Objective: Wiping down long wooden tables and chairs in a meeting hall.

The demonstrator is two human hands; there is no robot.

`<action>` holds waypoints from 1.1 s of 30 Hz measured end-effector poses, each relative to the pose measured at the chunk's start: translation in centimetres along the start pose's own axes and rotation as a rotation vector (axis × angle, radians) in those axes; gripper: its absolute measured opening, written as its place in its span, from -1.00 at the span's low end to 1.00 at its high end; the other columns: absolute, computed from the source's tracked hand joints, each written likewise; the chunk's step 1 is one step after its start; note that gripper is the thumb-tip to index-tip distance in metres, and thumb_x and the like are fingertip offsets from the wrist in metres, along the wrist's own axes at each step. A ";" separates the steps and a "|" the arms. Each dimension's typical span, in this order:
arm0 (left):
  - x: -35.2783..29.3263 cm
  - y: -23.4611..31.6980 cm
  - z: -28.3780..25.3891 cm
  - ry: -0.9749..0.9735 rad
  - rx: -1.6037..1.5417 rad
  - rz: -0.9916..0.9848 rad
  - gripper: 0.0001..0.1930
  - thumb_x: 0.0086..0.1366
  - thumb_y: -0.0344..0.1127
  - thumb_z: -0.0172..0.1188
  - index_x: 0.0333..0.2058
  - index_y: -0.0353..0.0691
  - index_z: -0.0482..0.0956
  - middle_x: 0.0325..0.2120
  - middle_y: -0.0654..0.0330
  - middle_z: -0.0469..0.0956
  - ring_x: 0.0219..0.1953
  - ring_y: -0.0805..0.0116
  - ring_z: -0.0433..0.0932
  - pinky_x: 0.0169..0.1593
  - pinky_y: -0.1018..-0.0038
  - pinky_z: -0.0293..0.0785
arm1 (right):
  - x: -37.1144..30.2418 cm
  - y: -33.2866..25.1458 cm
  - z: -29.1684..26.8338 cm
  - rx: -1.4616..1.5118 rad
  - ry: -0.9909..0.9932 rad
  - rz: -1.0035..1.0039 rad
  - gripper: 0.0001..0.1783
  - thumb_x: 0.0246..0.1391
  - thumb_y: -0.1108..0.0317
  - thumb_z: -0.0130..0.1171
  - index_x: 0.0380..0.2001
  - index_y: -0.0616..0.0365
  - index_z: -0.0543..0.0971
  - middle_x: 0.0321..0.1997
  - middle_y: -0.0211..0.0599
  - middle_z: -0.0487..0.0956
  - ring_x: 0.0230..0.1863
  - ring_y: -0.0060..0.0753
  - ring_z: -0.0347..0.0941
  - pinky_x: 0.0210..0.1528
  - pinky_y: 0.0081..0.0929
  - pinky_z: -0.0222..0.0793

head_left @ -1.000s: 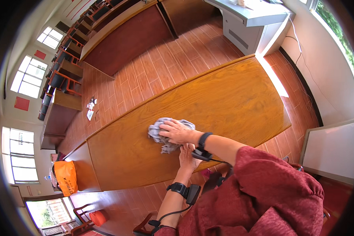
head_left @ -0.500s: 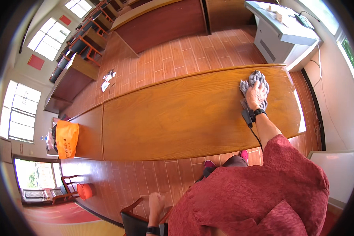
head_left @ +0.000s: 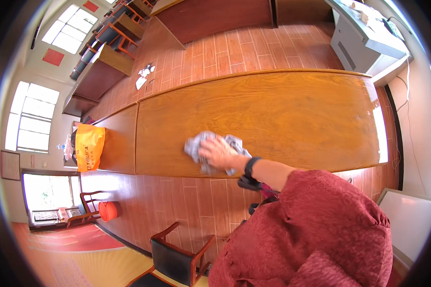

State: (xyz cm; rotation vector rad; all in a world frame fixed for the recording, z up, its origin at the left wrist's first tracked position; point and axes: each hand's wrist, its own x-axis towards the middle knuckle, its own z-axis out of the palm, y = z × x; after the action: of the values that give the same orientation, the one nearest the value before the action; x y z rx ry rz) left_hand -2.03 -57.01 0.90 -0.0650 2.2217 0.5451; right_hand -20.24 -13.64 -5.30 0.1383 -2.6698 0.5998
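My right hand (head_left: 218,153), with a black band at the wrist, presses a bunched grey rag (head_left: 194,146) onto the wooden table (head_left: 292,115). The fingers bear down on the cloth, which sticks out around them on both sides. Hand and rag are slightly smeared by motion. They lie near the table's close edge, left of its middle. A wet-looking shine shows at the tabletop's right end. My left hand is out of the picture.
An orange bag (head_left: 90,148) stands on the adjoining table at the left. A black armchair (head_left: 173,260) is close by below, and a red bucket (head_left: 108,211) sits on the floor farther left. A grey-white console (head_left: 364,48) stands beyond the far right corner.
My right hand has swept the rag from the table's far right end to the left and nearer to me. My left hand has gone out of view, and the view has shifted.
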 end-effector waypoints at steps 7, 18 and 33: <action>7.0 -3.2 -1.5 -0.083 0.178 0.218 -0.75 -0.01 -0.31 0.20 -0.37 -0.30 0.41 -0.55 0.08 0.45 -0.50 0.25 0.41 -0.39 0.42 0.34 | -15.4 3.3 -12.4 0.095 -0.107 -0.137 -0.48 -0.35 0.31 0.20 -0.15 -0.07 0.43 0.04 -0.24 0.36 0.06 -0.13 0.26 0.03 -0.12 0.21; 19.4 -3.7 -1.4 -0.219 0.405 0.474 -0.74 -0.01 -0.32 0.20 -0.35 -0.30 0.42 -0.56 0.11 0.45 -0.50 0.31 0.42 -0.38 0.43 0.35 | -33.2 12.7 -23.8 -0.828 0.446 1.571 -0.51 -0.04 0.17 -0.06 0.03 -0.05 0.32 0.15 -0.16 0.26 0.15 -0.01 0.14 0.05 0.00 0.07; 22.6 -0.8 -5.4 -0.255 0.236 0.278 -0.78 0.00 -0.36 0.18 -0.35 -0.28 0.42 -0.56 0.17 0.43 -0.48 0.35 0.40 -0.36 0.42 0.36 | -17.9 3.0 -14.1 -0.048 0.069 0.282 -0.52 -0.19 0.30 0.08 -0.07 -0.11 0.37 0.08 -0.31 0.27 0.15 -0.23 0.14 0.06 -0.14 0.11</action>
State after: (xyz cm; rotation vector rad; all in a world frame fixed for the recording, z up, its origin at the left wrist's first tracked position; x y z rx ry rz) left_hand -20.54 -56.89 -13.13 0.4197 2.0392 0.4089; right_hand 0.71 -4.73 -1.96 -0.2715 -2.6535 0.6118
